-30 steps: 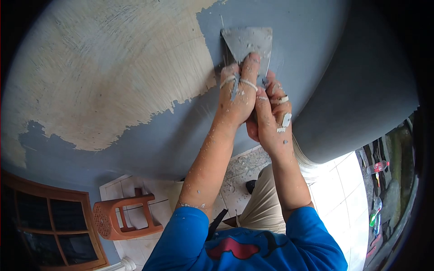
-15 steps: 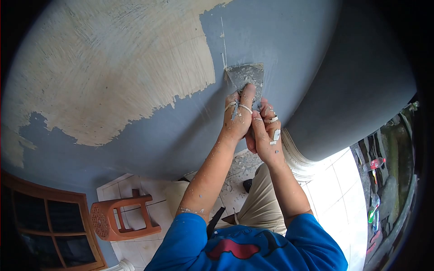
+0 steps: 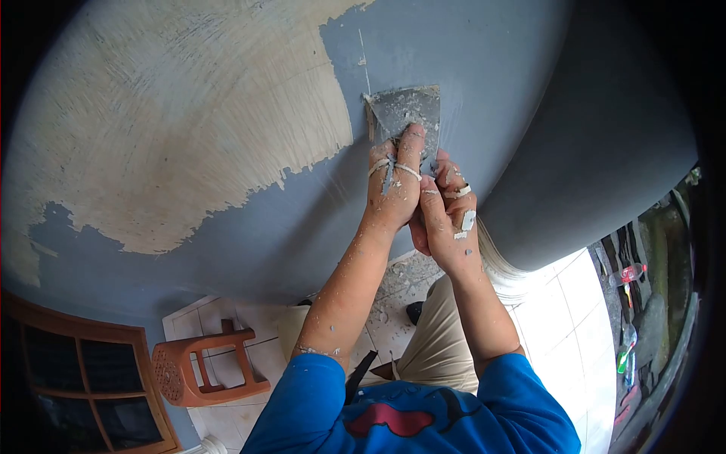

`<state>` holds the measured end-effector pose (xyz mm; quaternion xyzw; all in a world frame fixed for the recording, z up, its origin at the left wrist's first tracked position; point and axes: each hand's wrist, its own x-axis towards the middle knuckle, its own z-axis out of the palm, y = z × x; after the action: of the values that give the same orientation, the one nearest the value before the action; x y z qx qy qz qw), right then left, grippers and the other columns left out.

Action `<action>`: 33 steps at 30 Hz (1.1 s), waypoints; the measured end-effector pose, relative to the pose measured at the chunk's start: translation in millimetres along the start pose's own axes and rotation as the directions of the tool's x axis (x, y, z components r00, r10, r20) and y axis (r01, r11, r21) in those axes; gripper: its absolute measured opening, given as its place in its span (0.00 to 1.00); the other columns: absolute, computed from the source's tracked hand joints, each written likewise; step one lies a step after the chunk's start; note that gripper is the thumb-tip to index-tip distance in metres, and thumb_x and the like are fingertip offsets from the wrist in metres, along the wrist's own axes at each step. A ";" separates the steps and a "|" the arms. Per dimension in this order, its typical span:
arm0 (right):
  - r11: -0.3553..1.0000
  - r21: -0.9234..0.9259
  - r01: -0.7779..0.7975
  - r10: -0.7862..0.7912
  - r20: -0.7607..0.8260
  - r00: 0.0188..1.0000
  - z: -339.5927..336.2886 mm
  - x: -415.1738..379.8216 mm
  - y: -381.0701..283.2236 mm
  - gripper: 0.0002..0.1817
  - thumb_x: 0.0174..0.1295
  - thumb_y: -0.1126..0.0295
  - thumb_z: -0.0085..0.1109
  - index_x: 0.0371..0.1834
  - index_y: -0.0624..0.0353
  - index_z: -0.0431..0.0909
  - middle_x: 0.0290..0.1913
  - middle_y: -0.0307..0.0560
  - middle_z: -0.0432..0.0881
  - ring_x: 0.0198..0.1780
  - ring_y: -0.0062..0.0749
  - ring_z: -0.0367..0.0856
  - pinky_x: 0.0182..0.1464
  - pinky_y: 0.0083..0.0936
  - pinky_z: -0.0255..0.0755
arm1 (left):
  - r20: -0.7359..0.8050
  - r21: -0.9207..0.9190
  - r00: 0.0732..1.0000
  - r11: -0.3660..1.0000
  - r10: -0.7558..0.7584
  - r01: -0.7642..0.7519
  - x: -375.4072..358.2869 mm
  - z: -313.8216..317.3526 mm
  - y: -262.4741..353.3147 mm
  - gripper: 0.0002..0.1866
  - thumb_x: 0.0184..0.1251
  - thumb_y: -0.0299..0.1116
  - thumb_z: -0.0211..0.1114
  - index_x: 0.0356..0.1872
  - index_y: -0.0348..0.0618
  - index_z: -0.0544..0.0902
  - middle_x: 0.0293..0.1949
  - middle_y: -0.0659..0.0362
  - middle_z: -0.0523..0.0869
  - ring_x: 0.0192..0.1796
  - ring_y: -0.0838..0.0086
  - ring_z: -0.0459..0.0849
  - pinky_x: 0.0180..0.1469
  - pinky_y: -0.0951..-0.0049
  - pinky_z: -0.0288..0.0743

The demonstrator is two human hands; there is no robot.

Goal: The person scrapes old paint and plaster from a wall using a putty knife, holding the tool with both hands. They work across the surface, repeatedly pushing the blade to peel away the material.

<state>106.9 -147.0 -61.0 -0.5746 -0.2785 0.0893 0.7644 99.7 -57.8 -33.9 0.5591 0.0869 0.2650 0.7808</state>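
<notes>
A wide metal scraper (image 3: 412, 110) lies with its blade against the blue-grey wall (image 3: 454, 53), just right of a large scraped pale patch (image 3: 227, 113). My left hand (image 3: 395, 178) grips the scraper, its thumb pressed on the flecked blade. Close beside it, my right hand (image 3: 448, 216) is closed round the lower part of the tool; the handle is mostly hidden by the hands. Paint flakes stick to both hands and forearms.
An orange-brown plastic stool (image 3: 208, 367) stands on the tiled floor at lower left, near a wooden-framed window (image 3: 87, 390). A dark rounded column (image 3: 590, 151) rises on the right. Paint debris (image 3: 404, 280) lies on the floor below the hands. Bottles (image 3: 628, 275) lie outside at far right.
The scraper and both hands have moved slightly up along the wall, and the blade's left corner has shifted a little left.
</notes>
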 end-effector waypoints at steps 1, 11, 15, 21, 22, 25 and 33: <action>1.000 -0.006 0.002 -0.002 -0.002 1.000 0.7 1.6 -1.0 0.07 0.62 0.73 0.50 0.33 0.68 0.69 0.38 0.47 0.72 0.45 0.24 0.67 0.56 0.26 0.61 | -0.009 -0.019 1.000 1.000 -0.009 0.008 0.5 1.5 2.7 0.22 0.65 0.44 0.52 0.25 0.29 0.75 0.20 0.51 0.78 0.23 0.68 0.80 0.26 0.70 0.76; 0.981 0.166 0.101 -0.107 0.029 0.994 27.9 41.0 -65.3 0.19 0.65 0.69 0.46 0.56 0.69 0.64 0.16 0.34 0.69 0.09 0.12 0.58 0.10 0.13 0.51 | 0.060 0.039 0.975 0.975 0.214 -0.217 28.2 22.7 71.3 0.22 0.64 0.46 0.52 0.28 0.31 0.76 0.21 0.53 0.79 0.24 0.72 0.78 0.27 0.73 0.74; 0.981 0.072 0.180 -0.186 0.079 0.979 18.1 37.9 -55.7 0.20 0.65 0.68 0.46 0.56 0.70 0.64 0.15 0.34 0.68 0.08 0.12 0.58 0.09 0.13 0.51 | 0.047 0.154 0.979 0.967 0.200 -0.205 21.0 19.2 68.6 0.24 0.64 0.48 0.50 0.29 0.31 0.76 0.23 0.51 0.81 0.24 0.71 0.79 0.28 0.74 0.75; 0.993 0.011 -0.115 0.110 0.223 0.969 5.5 -23.9 3.8 0.10 0.67 0.68 0.43 0.34 0.64 0.68 0.17 0.38 0.70 0.13 0.16 0.67 0.12 0.15 0.57 | -0.101 0.087 0.994 0.995 -0.036 0.044 -36.5 -21.7 -4.8 0.25 0.66 0.49 0.46 0.30 0.30 0.74 0.25 0.46 0.81 0.24 0.67 0.81 0.28 0.70 0.77; 0.982 -0.025 -0.186 0.187 0.247 0.951 6.3 -29.4 7.7 0.10 0.67 0.67 0.43 0.34 0.63 0.68 0.17 0.38 0.70 0.13 0.17 0.67 0.13 0.17 0.58 | -0.140 0.049 0.987 0.995 -0.077 0.085 -42.5 -29.4 -14.3 0.26 0.66 0.49 0.45 0.30 0.29 0.73 0.25 0.46 0.80 0.24 0.67 0.81 0.28 0.69 0.77; 0.976 -0.120 -0.181 0.207 0.262 0.943 10.8 -35.9 19.3 0.10 0.68 0.66 0.43 0.36 0.61 0.69 0.18 0.35 0.69 0.13 0.14 0.64 0.15 0.15 0.57 | -0.233 -0.029 0.962 0.990 -0.142 0.139 -47.3 -40.4 -28.8 0.26 0.67 0.49 0.44 0.30 0.29 0.73 0.24 0.46 0.79 0.23 0.66 0.80 0.28 0.67 0.78; 0.988 -0.093 -0.120 0.137 0.208 0.968 16.2 -33.2 46.6 0.11 0.66 0.68 0.46 0.33 0.65 0.73 0.17 0.40 0.71 0.17 0.18 0.66 0.20 0.21 0.61 | -0.286 -0.070 0.954 0.995 -0.089 0.072 -44.3 -51.7 -42.0 0.25 0.66 0.49 0.47 0.29 0.29 0.73 0.24 0.45 0.79 0.23 0.65 0.79 0.28 0.67 0.77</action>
<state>79.4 -133.7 -112.0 -0.6084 -0.3248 0.1887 0.6991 53.3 -47.6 -98.2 0.4870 0.2150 0.3142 0.7861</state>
